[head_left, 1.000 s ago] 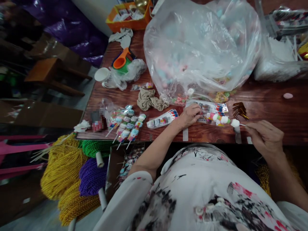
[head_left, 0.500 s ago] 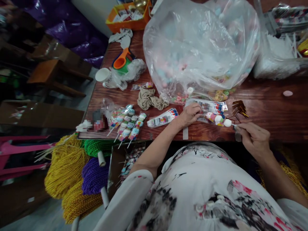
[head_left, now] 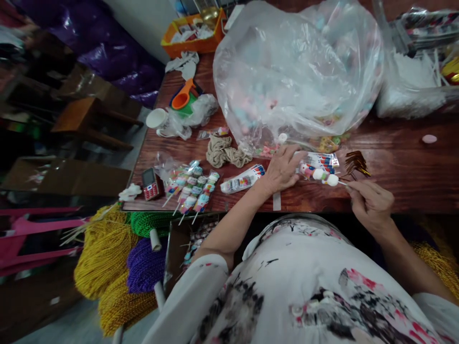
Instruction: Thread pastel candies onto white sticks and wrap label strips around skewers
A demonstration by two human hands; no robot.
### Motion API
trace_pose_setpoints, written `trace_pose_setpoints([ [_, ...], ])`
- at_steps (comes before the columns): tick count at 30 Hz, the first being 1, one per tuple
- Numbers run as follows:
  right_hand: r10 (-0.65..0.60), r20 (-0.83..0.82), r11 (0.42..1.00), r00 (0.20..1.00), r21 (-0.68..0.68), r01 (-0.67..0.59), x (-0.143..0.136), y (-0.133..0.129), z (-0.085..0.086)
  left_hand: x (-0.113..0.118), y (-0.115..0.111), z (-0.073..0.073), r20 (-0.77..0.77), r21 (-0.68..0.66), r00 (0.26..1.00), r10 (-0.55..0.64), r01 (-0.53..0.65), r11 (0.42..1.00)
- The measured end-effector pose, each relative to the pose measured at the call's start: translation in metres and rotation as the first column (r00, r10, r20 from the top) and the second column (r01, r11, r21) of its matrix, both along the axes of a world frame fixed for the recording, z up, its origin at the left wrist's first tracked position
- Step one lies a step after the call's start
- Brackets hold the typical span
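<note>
Two hands, right grip (head_left: 369,203) pinching marshmallow skewer (head_left: 321,175), left grip (head_left: 283,168) holding printed sleeve (head_left: 321,160)

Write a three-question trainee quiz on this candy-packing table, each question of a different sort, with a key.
1. True or false: the right hand pinches the stick of the marshmallow skewer.
2. Which hand presses on the printed sleeve? A) left hand B) right hand C) neither
3. Fill in: the finished wrapped skewers lie beside a small red ____, left of the beige cloth on the wooden table.

Key: 1 true. 2 A. 3 phone.
</note>
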State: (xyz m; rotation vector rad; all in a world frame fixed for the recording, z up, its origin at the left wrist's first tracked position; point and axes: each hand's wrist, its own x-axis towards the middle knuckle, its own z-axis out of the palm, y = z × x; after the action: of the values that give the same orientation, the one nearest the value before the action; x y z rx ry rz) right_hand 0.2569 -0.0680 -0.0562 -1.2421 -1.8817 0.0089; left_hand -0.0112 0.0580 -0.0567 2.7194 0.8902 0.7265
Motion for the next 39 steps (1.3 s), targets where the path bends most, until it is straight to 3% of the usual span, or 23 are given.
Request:
trace_pose_setpoints([
  [3, 0.003, -0.026, 1.000, 1.000, -0.007, -0.003, 0.000, -0.001, 0.002, 0.008, 0.002, 0.011, -0.155, 0.044, 0.986, -0.053, 0.060, 0.997],
  [6, -0.002, 0.050, 1.000, 0.999, 0.009, 0.002, -0.001, -0.001, 0.003, 0.016, 0.002, 0.010, -0.245, -0.049, 0.962, -0.124, 0.116, 0.992],
  [13, -0.018, 0.281, 0.992, 0.960, 0.121, -0.017, -0.006, -0.001, 0.014, 0.029, -0.016, 0.013, -0.221, -0.161, 0.974, -0.043, 0.007, 0.987],
  [19, 0.024, 0.274, 0.999, 0.961, 0.024, -0.032, -0.005, 0.011, 0.028, 0.028, -0.030, 0.020, -0.290, -0.233, 0.956, -0.055, -0.015, 0.972],
  [24, -0.031, 0.338, 0.996, 0.941, 0.084, 0.003, 0.007, 0.020, 0.037, 0.025, -0.038, 0.022, -0.190, -0.337, 0.981, -0.037, -0.029, 0.941],
  [28, 0.005, 0.416, 0.971, 0.909, 0.217, -0.105, 0.004, 0.018, 0.043, 0.029, -0.042, 0.029, -0.031, -0.510, 0.998, -0.063, 0.039, 0.859],
  [30, 0.043, 0.436, 0.964, 0.899, 0.217, -0.152, 0.000, 0.017, 0.044, 0.031, -0.044, 0.031, -0.036, -0.544, 0.997, -0.071, 0.040, 0.838],
  [33, 0.092, 0.456, 0.980, 0.885, 0.115, -0.161, -0.004, 0.016, 0.044, 0.034, -0.047, 0.032, -0.143, -0.525, 0.985, -0.091, 0.002, 0.851],
  [35, 0.132, 0.439, 0.988, 0.889, 0.017, -0.155, -0.003, 0.017, 0.042, 0.035, -0.048, 0.033, -0.226, -0.457, 0.966, -0.123, 0.006, 0.889],
  [39, 0.192, 0.238, 0.976, 0.952, -0.145, -0.160, 0.002, 0.019, 0.039, 0.031, -0.049, 0.050, -0.237, -0.149, 0.968, -0.078, 0.043, 0.988],
])
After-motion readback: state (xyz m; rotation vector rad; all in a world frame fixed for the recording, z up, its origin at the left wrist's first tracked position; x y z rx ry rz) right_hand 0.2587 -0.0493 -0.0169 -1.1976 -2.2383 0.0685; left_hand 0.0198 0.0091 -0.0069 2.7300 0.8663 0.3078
